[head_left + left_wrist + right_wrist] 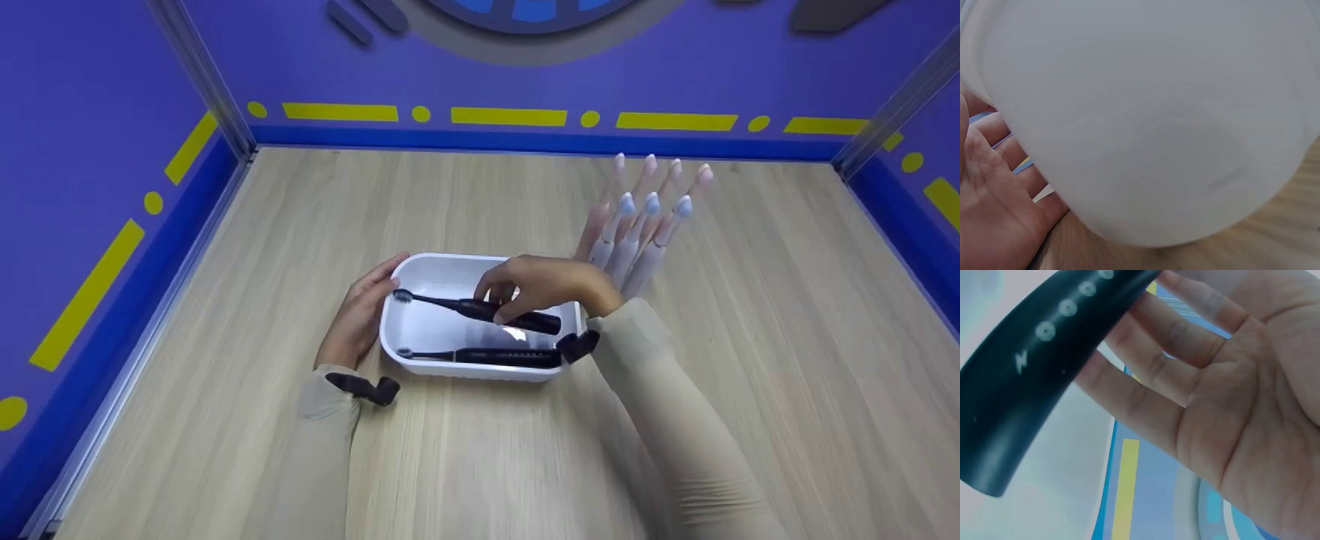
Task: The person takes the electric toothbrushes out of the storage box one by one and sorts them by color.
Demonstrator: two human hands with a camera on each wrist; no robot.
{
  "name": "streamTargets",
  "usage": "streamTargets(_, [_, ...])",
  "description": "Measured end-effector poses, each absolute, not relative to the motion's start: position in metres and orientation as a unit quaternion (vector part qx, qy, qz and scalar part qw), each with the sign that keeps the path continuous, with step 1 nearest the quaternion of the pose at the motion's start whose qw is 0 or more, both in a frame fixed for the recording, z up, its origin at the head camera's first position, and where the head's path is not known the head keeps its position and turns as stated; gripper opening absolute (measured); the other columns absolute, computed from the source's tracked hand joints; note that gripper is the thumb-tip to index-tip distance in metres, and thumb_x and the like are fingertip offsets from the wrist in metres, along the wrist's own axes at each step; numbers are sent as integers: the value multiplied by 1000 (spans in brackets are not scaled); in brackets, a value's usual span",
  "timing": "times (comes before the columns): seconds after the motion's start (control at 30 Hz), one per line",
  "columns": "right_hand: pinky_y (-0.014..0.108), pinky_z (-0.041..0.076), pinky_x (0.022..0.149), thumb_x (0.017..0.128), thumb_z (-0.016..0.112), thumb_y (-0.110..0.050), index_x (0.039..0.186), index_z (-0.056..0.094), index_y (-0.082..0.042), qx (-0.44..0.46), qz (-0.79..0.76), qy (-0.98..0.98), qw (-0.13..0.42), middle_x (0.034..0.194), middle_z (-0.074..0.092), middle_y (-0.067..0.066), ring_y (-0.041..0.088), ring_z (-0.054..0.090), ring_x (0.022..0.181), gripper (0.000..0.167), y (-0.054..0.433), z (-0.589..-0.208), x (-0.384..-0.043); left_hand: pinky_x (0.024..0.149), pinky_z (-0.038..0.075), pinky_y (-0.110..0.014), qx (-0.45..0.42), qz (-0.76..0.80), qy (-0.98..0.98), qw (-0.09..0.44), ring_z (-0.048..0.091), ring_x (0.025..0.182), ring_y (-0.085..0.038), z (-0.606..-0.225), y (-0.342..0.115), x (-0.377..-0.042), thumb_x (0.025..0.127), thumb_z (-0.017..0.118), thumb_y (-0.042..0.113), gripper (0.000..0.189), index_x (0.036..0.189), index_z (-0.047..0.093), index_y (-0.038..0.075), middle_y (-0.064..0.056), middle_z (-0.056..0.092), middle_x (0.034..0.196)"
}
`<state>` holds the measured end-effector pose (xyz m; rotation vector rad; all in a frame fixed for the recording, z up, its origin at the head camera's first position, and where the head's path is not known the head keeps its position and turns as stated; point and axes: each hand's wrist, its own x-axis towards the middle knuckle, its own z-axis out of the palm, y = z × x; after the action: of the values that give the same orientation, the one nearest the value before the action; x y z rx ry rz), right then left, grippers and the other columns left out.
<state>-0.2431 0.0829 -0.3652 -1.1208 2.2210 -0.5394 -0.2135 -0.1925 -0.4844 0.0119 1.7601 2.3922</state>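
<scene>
A white plastic bin (442,367) sits on the table in the head view. My left hand (358,319) holds its left end, thumb at the rim and fingers around the far corner. In the left wrist view, the bin's outer wall (1145,129) hides those fingertips. Over the bin, my right hand (536,285) pinches a black electric toothbrush (469,307) between thumb and fingers, its head pointing left. The right wrist view shows the handle (1033,377) with a row of round marks. A second black electric toothbrush (487,357) lies along the bin's near wall.
Behind my right forearm, several white electric toothbrushes with blue heads (624,247) stand upright. Several pink ones (649,169) stand behind them; whatever supports them is hidden. Blue-purple panels (510,82) border the wooden table (465,465) at the back and sides.
</scene>
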Motion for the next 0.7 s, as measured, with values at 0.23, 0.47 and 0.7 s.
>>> streamTargets(0.23, [39,53,91,87,68,-17,123,62,-10,-417,-234,837,265,104,70,6,17,64,98,37,90,-362,-241,118,26,-32,-9,792,604,85,34,141,-17,-484,-191,-214,97,44,6,49,145,41,7,-7,41,151])
streamTargets(0.47, [38,54,91,89,68,-20,125,61,-11,-408,-278,837,236,109,69,5,18,64,103,38,99,-362,-239,118,25,-30,-11,799,594,92,31,143,-16,-483,-191,-214,97,44,7,48,145,42,7,-6,38,153])
streamTargets(0.7, [39,54,93,89,68,-22,125,61,-11,-402,-326,828,214,114,67,6,18,63,106,38,111,-363,-236,116,30,-30,-22,787,610,91,37,140,-14,-482,-191,-214,97,46,9,47,143,46,12,-1,41,151])
